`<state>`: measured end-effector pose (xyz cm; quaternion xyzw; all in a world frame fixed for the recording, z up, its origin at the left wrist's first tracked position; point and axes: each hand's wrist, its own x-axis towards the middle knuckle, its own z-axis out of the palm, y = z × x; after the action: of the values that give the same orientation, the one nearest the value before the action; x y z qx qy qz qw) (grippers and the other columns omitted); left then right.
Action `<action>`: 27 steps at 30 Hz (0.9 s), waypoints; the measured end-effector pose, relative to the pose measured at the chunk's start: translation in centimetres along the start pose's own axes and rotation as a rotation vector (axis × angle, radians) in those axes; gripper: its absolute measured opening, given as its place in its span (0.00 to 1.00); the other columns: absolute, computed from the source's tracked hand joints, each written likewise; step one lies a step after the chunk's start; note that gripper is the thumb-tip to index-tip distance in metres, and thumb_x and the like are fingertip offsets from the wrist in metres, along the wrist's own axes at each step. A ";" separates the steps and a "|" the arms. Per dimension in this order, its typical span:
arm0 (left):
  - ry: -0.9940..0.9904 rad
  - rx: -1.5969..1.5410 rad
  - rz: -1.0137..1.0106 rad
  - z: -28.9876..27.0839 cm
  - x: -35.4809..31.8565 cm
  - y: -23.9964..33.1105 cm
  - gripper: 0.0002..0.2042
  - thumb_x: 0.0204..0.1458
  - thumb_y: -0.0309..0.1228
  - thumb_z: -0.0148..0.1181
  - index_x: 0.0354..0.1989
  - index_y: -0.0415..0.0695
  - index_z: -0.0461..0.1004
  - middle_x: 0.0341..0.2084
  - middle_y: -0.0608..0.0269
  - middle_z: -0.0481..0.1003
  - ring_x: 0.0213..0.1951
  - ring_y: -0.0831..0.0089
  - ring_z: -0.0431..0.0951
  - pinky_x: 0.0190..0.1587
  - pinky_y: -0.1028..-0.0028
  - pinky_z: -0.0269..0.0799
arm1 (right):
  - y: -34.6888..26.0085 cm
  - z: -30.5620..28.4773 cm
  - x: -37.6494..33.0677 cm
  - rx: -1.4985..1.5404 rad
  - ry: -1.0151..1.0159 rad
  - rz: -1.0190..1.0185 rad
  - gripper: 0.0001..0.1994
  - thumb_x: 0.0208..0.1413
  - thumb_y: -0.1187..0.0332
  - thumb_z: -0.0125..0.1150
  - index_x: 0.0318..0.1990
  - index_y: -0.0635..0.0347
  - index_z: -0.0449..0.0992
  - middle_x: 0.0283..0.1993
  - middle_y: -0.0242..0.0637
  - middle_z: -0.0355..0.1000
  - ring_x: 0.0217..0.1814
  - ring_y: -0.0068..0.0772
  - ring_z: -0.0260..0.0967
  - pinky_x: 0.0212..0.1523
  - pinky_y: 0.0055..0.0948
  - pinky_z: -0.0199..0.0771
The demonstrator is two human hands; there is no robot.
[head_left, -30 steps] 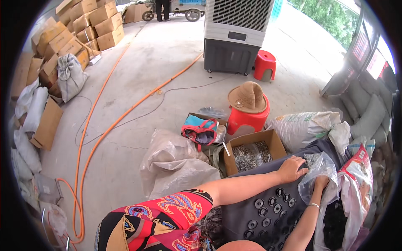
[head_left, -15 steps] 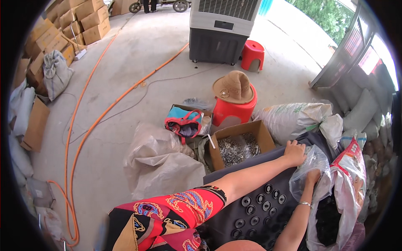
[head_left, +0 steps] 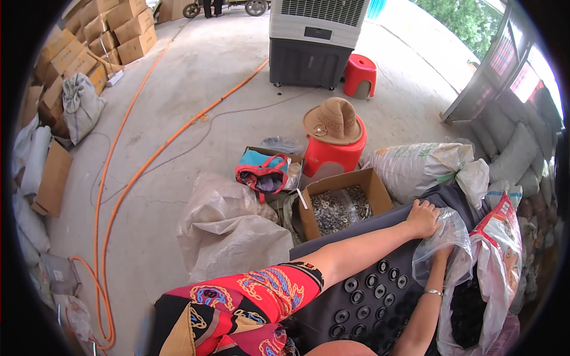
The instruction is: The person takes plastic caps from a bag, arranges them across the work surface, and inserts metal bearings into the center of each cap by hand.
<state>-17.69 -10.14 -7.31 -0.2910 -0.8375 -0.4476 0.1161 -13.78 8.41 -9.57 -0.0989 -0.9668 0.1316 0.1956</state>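
My left hand (head_left: 423,219) reaches across the dark grey cloth (head_left: 323,285), its fingers curled on the upper edge of a clear plastic bag (head_left: 451,231). Inside or behind that film is my right hand (head_left: 443,251); its fingers are hidden, and what they hold cannot be made out. A bracelet (head_left: 433,292) circles the right wrist. On the cloth below my left arm lie several round black ring-shaped parts (head_left: 372,281), spaced in loose rows. Close to my right hand stands an opened white and red woven sack (head_left: 496,261) with dark contents.
Beyond the cloth sits a cardboard box (head_left: 380,191) of small metal rings. Behind it, a brown hat (head_left: 333,121) rests on a red stool (head_left: 335,159). A full white sack (head_left: 415,169) leans at the right. Orange hoses (head_left: 148,161) cross the floor near crumpled plastic sheeting (head_left: 231,237).
The view has shifted very slightly. My left hand stays on the bag's edge, and my right hand remains at the bag.
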 end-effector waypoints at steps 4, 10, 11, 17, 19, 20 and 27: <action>-0.013 0.056 0.026 -0.3 -0.2 0.2 0.20 0.51 0.44 0.53 0.45 0.42 0.74 0.43 0.56 0.74 0.49 0.60 0.69 0.50 0.56 0.57 | 1.4 0.9 -0.5 -0.208 0.041 -0.143 0.27 0.53 0.57 0.56 0.60 0.58 0.66 0.59 0.52 0.64 0.62 0.55 0.59 0.62 0.47 0.55; -0.017 0.026 0.029 0.0 0.0 -0.3 0.20 0.51 0.44 0.53 0.44 0.41 0.75 0.42 0.55 0.75 0.50 0.60 0.68 0.53 0.55 0.57 | 1.0 0.8 -0.5 -0.298 0.110 -0.267 0.27 0.52 0.55 0.58 0.57 0.59 0.67 0.57 0.54 0.65 0.60 0.57 0.60 0.60 0.48 0.57; -0.009 0.018 0.026 0.0 0.0 -0.4 0.19 0.50 0.43 0.53 0.44 0.41 0.75 0.42 0.55 0.74 0.50 0.60 0.68 0.52 0.56 0.57 | 0.9 0.7 -0.2 -0.292 0.110 -0.266 0.27 0.52 0.55 0.58 0.57 0.59 0.67 0.57 0.54 0.65 0.60 0.57 0.60 0.60 0.48 0.57; 0.020 0.015 0.054 0.2 -0.4 0.0 0.17 0.49 0.40 0.55 0.42 0.40 0.74 0.42 0.55 0.74 0.47 0.60 0.69 0.48 0.59 0.59 | 1.6 0.3 0.8 -0.127 0.137 -0.146 0.26 0.49 0.57 0.60 0.54 0.61 0.69 0.52 0.54 0.69 0.55 0.56 0.65 0.57 0.48 0.61; 0.022 0.025 0.040 0.1 -0.6 -0.5 0.17 0.48 0.40 0.55 0.42 0.40 0.74 0.41 0.55 0.74 0.47 0.60 0.69 0.48 0.59 0.59 | -0.8 -0.5 0.6 -0.167 0.050 -0.095 0.26 0.48 0.58 0.61 0.54 0.62 0.69 0.52 0.53 0.69 0.54 0.56 0.66 0.56 0.49 0.62; 0.021 0.028 0.031 0.0 -0.7 -0.8 0.18 0.47 0.39 0.55 0.42 0.40 0.74 0.41 0.55 0.74 0.47 0.60 0.69 0.48 0.58 0.59 | -0.4 0.2 0.7 -0.162 0.044 -0.101 0.26 0.48 0.58 0.61 0.54 0.62 0.69 0.52 0.53 0.69 0.54 0.56 0.66 0.56 0.49 0.62; 0.052 0.050 0.052 0.5 -0.4 -0.3 0.18 0.46 0.40 0.57 0.41 0.39 0.74 0.40 0.55 0.74 0.47 0.60 0.69 0.48 0.58 0.59 | 3.5 1.8 0.7 -0.383 0.200 -0.266 0.26 0.49 0.57 0.61 0.54 0.61 0.69 0.53 0.54 0.69 0.55 0.57 0.66 0.56 0.50 0.63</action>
<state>-17.48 -10.01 -7.95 -0.2980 -0.8372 -0.4310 0.1568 -14.65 11.57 -11.92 -0.0187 -0.9544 -0.0914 0.2834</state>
